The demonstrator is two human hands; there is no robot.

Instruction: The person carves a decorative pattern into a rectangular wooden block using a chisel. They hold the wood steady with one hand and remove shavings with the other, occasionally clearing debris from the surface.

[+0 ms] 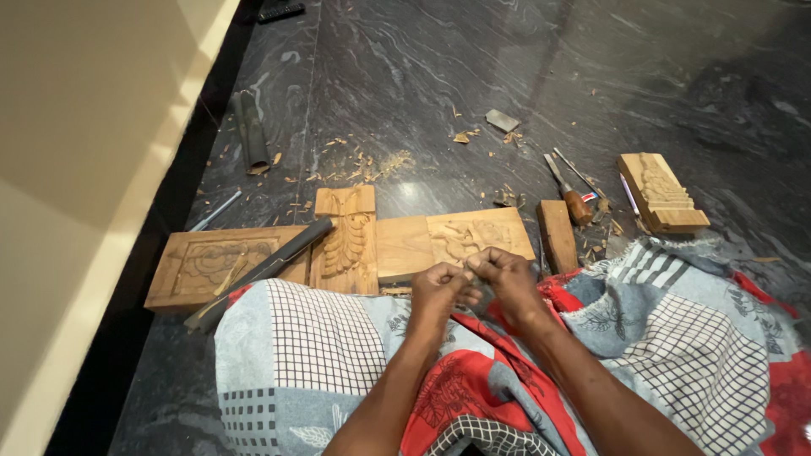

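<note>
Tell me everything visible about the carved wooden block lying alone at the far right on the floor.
The carved wooden block is a light brown rectangular piece, lying flat and angled on the dark stone floor. Its top carries a raised scalloped carving along its length, with plain borders. It sits apart from the other panels, right of the chisels. Nothing clearly touches it; neither hand is near.

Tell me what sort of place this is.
Probably an informal woodcarving spot on a floor of dark polished stone. Carved wooden panels lie in a row, chisels sit nearby, and wood shavings are scattered about.
</note>
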